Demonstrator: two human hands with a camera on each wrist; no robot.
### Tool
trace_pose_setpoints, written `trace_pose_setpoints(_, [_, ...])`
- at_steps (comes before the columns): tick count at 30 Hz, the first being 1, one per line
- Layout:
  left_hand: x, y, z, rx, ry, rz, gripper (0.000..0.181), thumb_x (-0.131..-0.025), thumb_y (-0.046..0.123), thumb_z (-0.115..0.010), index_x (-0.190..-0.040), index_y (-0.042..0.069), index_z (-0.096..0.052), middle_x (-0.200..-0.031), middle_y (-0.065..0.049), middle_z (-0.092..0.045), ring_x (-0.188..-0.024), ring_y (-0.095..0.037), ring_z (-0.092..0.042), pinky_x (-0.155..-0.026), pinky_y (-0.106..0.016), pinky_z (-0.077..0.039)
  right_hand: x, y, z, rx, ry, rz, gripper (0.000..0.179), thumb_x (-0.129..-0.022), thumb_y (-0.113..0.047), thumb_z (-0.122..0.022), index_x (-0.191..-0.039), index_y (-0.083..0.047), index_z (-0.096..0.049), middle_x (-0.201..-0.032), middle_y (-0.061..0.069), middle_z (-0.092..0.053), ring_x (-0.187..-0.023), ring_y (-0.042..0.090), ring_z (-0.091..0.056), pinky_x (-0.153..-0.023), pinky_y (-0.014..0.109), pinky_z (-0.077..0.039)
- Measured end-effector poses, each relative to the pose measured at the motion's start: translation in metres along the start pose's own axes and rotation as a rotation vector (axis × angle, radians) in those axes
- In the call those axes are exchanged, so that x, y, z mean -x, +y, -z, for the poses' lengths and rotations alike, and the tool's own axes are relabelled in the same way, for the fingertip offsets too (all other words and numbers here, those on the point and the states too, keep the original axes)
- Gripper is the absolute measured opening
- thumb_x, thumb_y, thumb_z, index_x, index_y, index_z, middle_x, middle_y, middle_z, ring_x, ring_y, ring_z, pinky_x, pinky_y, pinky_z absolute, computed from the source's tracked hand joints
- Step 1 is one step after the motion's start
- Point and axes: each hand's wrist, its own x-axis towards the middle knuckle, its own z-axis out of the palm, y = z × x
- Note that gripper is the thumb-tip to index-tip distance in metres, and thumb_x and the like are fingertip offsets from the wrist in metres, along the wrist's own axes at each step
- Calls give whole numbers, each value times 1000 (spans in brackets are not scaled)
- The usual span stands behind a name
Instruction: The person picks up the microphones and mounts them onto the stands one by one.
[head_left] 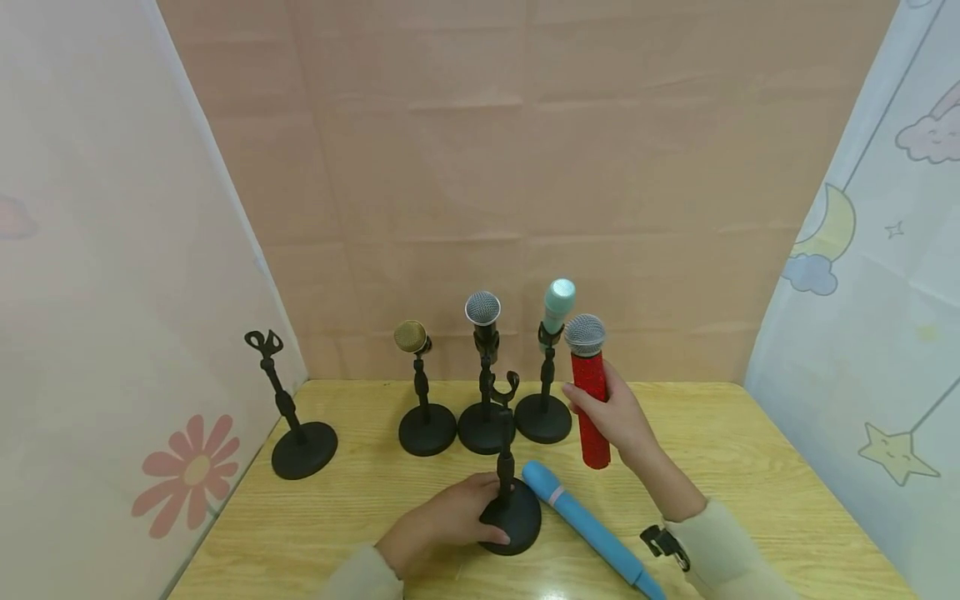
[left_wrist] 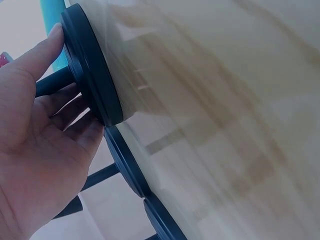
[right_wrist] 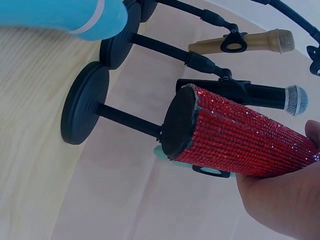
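Note:
My right hand (head_left: 621, 417) grips a red microphone (head_left: 592, 408) with a silver mesh head, held up and leaning slightly left. In the right wrist view its body is covered in glittering rows, and its flat black end faces the camera. My left hand (head_left: 459, 510) holds the round black base of a microphone stand (head_left: 521, 521), thumb on the near side and fingers on the far side. This stand's open clip (head_left: 506, 387) bears no microphone. A blue microphone (head_left: 592, 529) lies diagonally on the table just right of that base.
Behind stand a gold microphone (head_left: 411, 337), a black one with a silver head (head_left: 483, 308) and a teal one (head_left: 558, 304), each on a black stand. Another stand (head_left: 303, 450) with a bare clip is at the left edge of the wooden table (head_left: 360, 500).

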Motion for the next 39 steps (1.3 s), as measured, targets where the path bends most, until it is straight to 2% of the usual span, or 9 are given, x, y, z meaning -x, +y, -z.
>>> trace_pose_setpoints(7, [-5,4,-3,-10,-6,-20,76,-88,54,-74,-149,14,-53,-155,2,-46,-142,-19,-44,-111,-34,-43,1,-9,-4,-6,18,18,57,-96,-36,-70,-140,-10,-44,-118,19,-61,-102,38,-67,-92,47,-53])
trace_pose_setpoints(17, [-8,13,-1,-11,-10,-57,73,-88,51,-75,-148,15,-53,-156,3,-45,-142,-17,-44,-111,-32,-44,3,-32,-8,-56,15,76,60,-96,-35,-71,-142,-11,-42,-126,17,-59,-103,32,-68,-95,54,-52])
trace_pose_setpoints(24, [-15,15,-4,-1,-24,-78,73,-89,51,-75,-148,16,-53,-156,3,-44,-142,-15,-45,-111,-32,-43,2,-42,-12,-76,30,144,53,-97,-31,-70,-137,-8,-44,-119,17,-60,-99,29,-65,-93,46,-52])
trace_pose_setpoints(31, [-17,17,-2,23,-48,-108,71,-90,48,-74,-149,15,-52,-157,2,-43,-142,-15,-44,-111,-31,-43,-3,-49,-17,-78,28,218,53,-98,-28,-69,-140,-8,-43,-124,17,-59,-110,34,-59,-96,53,-48])
trace_pose_setpoints(39, [-24,16,-6,31,-55,-113,73,-91,50,-74,-150,15,-50,-157,3,-43,-141,-12,-44,-111,-30,-42,-3,-59,-21,-69,27,287,53,-98,-23,-67,-142,-6,-43,-130,20,-59,-112,35,-59,-97,54,-48])
